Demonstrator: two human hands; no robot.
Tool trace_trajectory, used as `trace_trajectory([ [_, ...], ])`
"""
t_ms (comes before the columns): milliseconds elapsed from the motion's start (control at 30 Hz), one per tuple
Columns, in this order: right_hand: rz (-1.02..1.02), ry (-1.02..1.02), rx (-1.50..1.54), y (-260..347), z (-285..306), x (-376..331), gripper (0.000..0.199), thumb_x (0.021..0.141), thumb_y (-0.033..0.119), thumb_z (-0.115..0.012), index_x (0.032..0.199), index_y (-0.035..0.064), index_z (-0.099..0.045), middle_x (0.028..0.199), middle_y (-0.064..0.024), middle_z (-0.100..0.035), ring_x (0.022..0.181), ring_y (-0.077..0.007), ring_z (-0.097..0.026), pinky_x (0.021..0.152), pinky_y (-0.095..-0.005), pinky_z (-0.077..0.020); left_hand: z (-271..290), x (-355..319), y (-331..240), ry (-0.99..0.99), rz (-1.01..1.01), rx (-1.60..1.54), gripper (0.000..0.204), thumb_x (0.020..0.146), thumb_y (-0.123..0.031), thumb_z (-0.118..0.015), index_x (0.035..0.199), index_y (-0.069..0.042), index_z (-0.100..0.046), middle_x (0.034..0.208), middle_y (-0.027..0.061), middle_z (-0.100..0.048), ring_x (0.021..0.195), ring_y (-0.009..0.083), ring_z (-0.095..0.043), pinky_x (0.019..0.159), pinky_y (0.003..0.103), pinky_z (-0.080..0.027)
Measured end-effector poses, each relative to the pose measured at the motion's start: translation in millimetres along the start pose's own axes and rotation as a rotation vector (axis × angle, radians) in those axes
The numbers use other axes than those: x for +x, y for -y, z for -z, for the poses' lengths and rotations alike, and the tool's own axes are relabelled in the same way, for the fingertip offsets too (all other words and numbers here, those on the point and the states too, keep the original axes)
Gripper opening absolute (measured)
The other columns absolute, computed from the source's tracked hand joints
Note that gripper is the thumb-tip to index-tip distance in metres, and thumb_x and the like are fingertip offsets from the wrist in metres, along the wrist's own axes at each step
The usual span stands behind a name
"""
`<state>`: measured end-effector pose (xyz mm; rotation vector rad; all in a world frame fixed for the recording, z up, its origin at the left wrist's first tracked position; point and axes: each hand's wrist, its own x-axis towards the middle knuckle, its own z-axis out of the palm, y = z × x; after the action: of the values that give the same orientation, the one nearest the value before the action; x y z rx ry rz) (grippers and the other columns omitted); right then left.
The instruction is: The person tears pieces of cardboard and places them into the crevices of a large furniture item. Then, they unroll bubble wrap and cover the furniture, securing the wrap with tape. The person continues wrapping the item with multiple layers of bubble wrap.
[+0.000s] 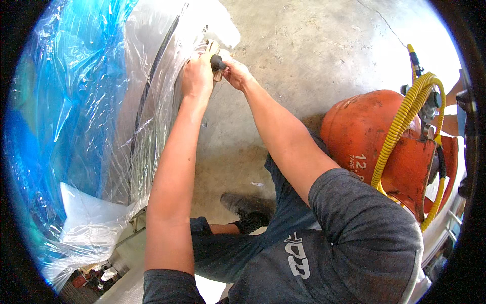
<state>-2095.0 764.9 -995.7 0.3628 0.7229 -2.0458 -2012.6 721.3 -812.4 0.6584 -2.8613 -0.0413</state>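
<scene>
My left hand presses against clear plastic wrap stretched over a large wrapped object with a blue film side. My right hand is closed around a small tool with a black knob handle, held at the wrap's edge beside a pale wooden piece. Both arms reach forward from the lower edge and the two hands sit close together, nearly touching.
An orange gas cylinder with a yellow corrugated hose stands at the right. Concrete floor lies beyond the hands. My dark shoe rests on the floor below. White wrapped material bulges at lower left.
</scene>
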Motion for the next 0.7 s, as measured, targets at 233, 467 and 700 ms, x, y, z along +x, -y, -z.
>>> trace_trajectory([
  [233,0.039,0.030,-0.328,8.0,3.9,-12.2,0.020,0.089,0.000,-0.064,0.106,0.0088,-0.062,0.084,-0.0005,-0.064,0.063,-0.0090,-0.057,0.062,-0.0273,-0.0541,-7.5,-64.2,-8.6,-0.154,-0.058,-0.121,0.029,0.095,-0.018,-0.059,0.122,-0.008,-0.062,0.115,0.0137,-0.066,0.101,0.0355,-0.066,0.083,0.046,-0.054],
  [467,0.042,0.003,-0.231,-7.9,7.3,-4.8,0.018,0.087,-0.003,-0.064,0.102,0.0052,-0.062,0.084,-0.0031,-0.066,0.064,-0.0113,-0.057,0.064,-0.0292,-0.0545,-16.5,-83.5,8.7,-0.139,0.096,-0.051,0.052,0.096,-0.017,-0.057,0.146,-0.011,-0.045,0.132,0.0116,-0.056,0.098,0.0372,-0.068,0.078,0.049,-0.056],
  [700,0.059,0.011,-0.107,-14.4,8.4,4.1,0.015,0.087,-0.007,-0.060,0.098,0.0036,-0.060,0.083,-0.0054,-0.065,0.062,-0.0112,-0.057,0.057,-0.0292,-0.0521,0.6,-59.9,21.1,0.030,0.058,0.073,0.045,0.097,-0.019,-0.055,0.142,-0.015,-0.049,0.116,0.0133,-0.062,0.085,0.0382,-0.070,0.071,0.050,-0.056],
])
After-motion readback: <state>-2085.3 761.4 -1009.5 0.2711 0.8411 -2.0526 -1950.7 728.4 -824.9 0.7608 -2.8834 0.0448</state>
